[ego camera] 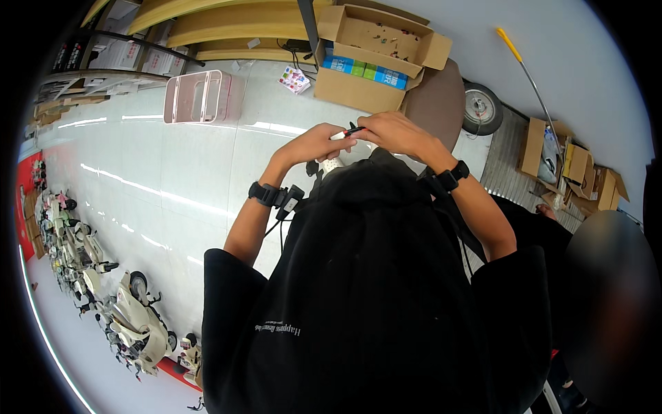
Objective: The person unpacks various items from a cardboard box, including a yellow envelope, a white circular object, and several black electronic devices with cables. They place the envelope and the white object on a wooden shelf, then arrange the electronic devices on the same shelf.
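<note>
My left hand (316,144), on the left, and my right hand (391,132), on the right, meet in front of me near the top centre. Between their fingertips they grip a small slender item (347,133) with white, black and red parts; its exact kind is not clear. The white part lies at my left fingers, the black and red part at my right fingers. Just below my left hand show a cream-coloured part with small dark dots (332,164) and a small black part (312,168), both largely hidden. Black straps with devices sit around both wrists.
Beyond my hands stand open cardboard boxes (357,92), a brown rounded seat or panel (445,103) and a wheel (482,108). A pink-framed clear bin (198,97) stands at upper left, scooters (142,326) at lower left. A person (532,227) is close on my right.
</note>
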A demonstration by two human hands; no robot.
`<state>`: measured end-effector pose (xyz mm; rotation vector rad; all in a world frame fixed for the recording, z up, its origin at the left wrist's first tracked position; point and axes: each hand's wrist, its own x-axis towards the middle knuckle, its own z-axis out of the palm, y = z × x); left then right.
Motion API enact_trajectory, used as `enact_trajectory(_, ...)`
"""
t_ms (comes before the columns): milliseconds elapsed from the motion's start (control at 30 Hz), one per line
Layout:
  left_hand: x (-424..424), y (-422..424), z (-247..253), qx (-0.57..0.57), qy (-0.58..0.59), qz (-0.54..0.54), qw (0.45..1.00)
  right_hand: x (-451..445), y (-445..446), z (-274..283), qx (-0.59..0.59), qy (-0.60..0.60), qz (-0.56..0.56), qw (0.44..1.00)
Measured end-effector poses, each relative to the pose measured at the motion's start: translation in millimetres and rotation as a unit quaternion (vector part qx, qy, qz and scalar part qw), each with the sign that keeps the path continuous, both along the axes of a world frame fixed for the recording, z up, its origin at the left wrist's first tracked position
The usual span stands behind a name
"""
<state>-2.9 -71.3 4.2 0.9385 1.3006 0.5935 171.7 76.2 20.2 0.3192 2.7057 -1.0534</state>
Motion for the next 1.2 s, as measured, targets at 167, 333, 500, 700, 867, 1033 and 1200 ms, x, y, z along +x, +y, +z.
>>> enact_trajectory(167, -12, -7, 1, 0.0, 0.098, -0.004, 0.995, 7, 10, 7, 0.034, -0.002, -0.03, 0.999)
enact_trajectory(333, -5, -7, -17, 0.172, 0.267, 0.051, 0.947, 6, 8, 4, 0.081, 0.029, -0.092, 0.992)
enact_trajectory(500, 3, 9, -30, 0.114, 0.202, 0.153, 0.961, 2, -2, -5, 0.063, 0.094, -0.227, 0.967)
enact_trajectory(700, 10, 17, -35, 0.02, -0.043, 0.257, 0.965, -3, -4, -14, -0.029, 0.038, -0.304, 0.951)
enact_trajectory(867, 8, 2, -48, 0.016, -0.073, 0.299, 0.951, -9, -14, -46, -0.08, 0.02, -0.269, 0.96)
enact_trajectory(1033, 8, -6, -47, 0.037, -0.286, 0.341, 0.895, -27, -21, -57, -0.198, -0.001, -0.331, 0.923)
enact_trajectory(1200, -22, -46, -39, 0.05, -0.408, 0.316, 0.855, -72, -34, -48, -0.259, 0.081, -0.286, 0.919)
